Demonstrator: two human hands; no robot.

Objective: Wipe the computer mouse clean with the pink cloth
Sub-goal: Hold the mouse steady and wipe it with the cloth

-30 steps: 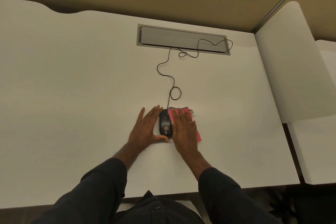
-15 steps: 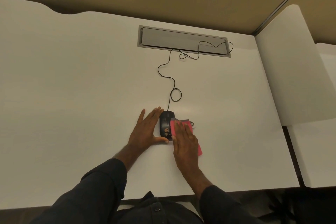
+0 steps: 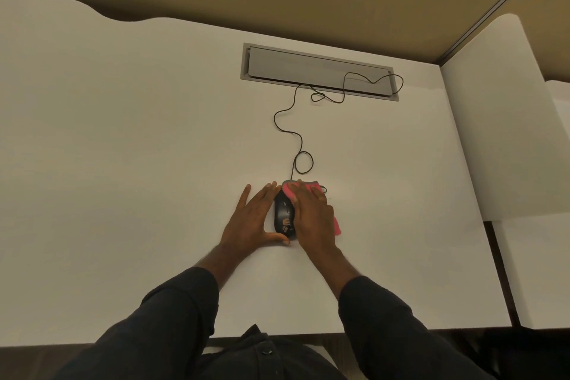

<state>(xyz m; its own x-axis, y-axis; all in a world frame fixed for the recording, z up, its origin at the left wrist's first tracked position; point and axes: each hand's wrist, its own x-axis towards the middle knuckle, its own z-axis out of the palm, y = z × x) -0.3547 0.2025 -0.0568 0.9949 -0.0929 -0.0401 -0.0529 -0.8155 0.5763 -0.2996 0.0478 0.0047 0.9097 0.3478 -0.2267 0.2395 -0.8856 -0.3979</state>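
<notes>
We see the mouse (image 3: 283, 215) on the desk (image 3: 123, 163), long axis running away from us, nose toward the far cable tray (image 3: 317, 71). Left hand (image 3: 251, 219) lies flat, fingers straight, against the mouse's left side, thumb at its near end. Right hand (image 3: 313, 219) presses flat on the cloth (image 3: 336, 224), which covers the mouse's right side and nose. Beyond the mouse, the cord (image 3: 300, 145) loops and winds to the tray.

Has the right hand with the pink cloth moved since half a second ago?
Yes: right hand and pink cloth slid forward toward the cable loop.
</notes>
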